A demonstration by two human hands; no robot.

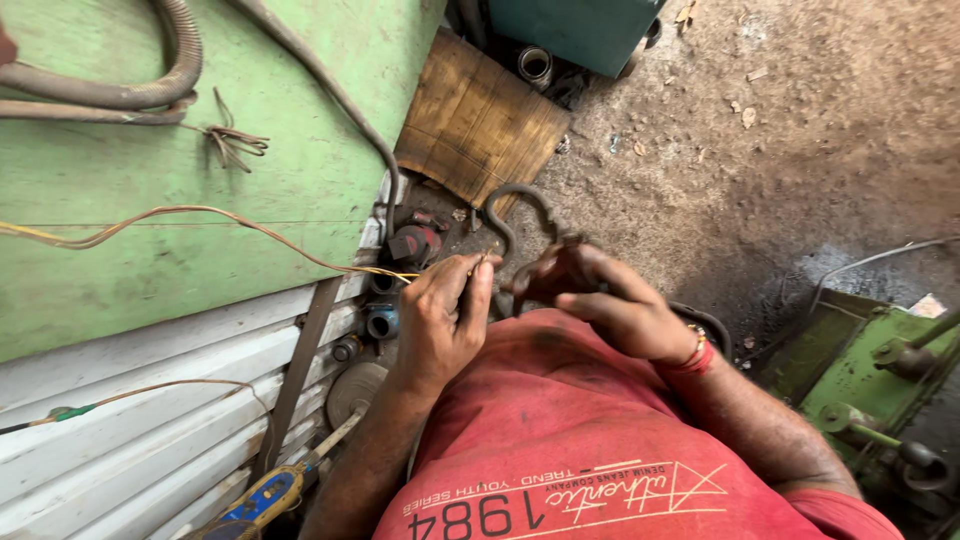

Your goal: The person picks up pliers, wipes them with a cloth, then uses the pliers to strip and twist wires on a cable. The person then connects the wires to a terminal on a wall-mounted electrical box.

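Dusty workshop floor (800, 150) lay below the person, whose red shirt (600, 450) filled the near edge of the view. Just beyond it the left hand (445, 320) pinched the end of a thin yellow-orange wire (200, 212) between fingertips, while the right hand (610, 305) closed around a dark reddish tool (545, 278) touching that wire end. Farther off, the wire trailed across a green panel (150, 230), beside a brown board (480, 125) and grey hoses (150, 90).
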